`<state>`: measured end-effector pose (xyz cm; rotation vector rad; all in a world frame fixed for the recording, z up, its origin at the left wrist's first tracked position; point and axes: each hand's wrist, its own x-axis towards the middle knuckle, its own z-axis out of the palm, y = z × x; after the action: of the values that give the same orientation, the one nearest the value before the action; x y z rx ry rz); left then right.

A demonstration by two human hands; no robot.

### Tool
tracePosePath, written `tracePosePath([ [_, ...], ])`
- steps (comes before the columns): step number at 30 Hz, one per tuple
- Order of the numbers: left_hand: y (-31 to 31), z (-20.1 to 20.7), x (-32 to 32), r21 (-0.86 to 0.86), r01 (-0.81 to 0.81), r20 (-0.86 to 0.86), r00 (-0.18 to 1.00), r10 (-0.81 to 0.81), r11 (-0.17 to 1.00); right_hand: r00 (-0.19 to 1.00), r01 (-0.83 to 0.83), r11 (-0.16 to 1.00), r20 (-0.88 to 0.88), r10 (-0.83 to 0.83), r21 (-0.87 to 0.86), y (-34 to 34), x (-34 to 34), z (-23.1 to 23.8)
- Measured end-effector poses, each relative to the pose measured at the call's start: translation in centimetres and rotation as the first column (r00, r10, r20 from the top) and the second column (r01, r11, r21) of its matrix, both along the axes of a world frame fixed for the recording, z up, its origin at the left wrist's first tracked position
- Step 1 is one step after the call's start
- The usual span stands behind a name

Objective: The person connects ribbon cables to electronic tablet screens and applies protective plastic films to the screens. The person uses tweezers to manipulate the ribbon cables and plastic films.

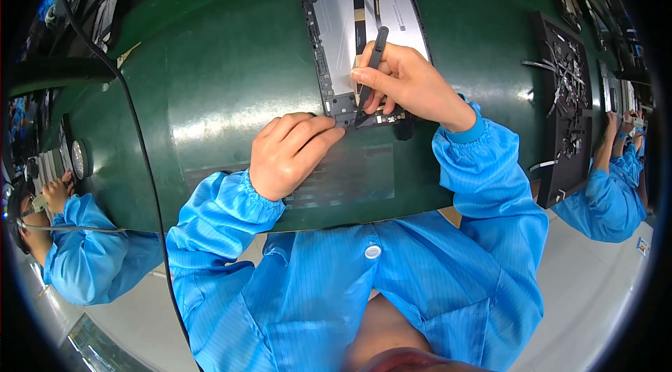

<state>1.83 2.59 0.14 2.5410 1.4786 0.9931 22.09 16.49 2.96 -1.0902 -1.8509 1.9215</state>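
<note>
An opened tablet frame (333,43) lies on the green table, its silver inner plates and black border showing, with a dark ribbon strip down the middle. My right hand (406,81) pinches black tweezers (376,57) over its lower half. The tweezers slant, and their tips point down at the near edge of the frame, among small parts there. Whether the tips grip anything is too small to tell. My left hand (290,151) lies at the near left corner of the frame, its fingers bent together and the fingertips on the edge; what they pinch, if anything, is hidden.
A black tray (560,179) of small parts and silver strips stands at the right. A black cable (133,116) hangs across the left side. A clear sheet (343,179) lies near the table's front edge. Co-workers in blue sleeves (94,232) sit at both sides.
</note>
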Motion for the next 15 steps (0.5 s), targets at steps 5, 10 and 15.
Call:
tracePosePath([
  [5, 0.04, 0.06, 0.24, -0.007, -0.002, 0.002, 1.000, 0.002, 1.000, 1.000, -0.001, 1.000, 0.004, 0.001, 0.011, 0.01, 0.21, -0.20],
  [10, 0.05, 0.14, 0.29, -0.012, -0.003, 0.003, 1.000, 0.003, 1.000, 1.000, -0.005, 1.000, 0.008, 0.005, 0.013, -0.02, 0.27, -0.15],
  [15, 0.05, -0.01, 0.24, -0.010, 0.000, 0.004, 1.000, 0.000, 1.000, 1.000, 0.001, 1.000, 0.012, -0.001, 0.009, -0.07, 0.23, -0.07],
])
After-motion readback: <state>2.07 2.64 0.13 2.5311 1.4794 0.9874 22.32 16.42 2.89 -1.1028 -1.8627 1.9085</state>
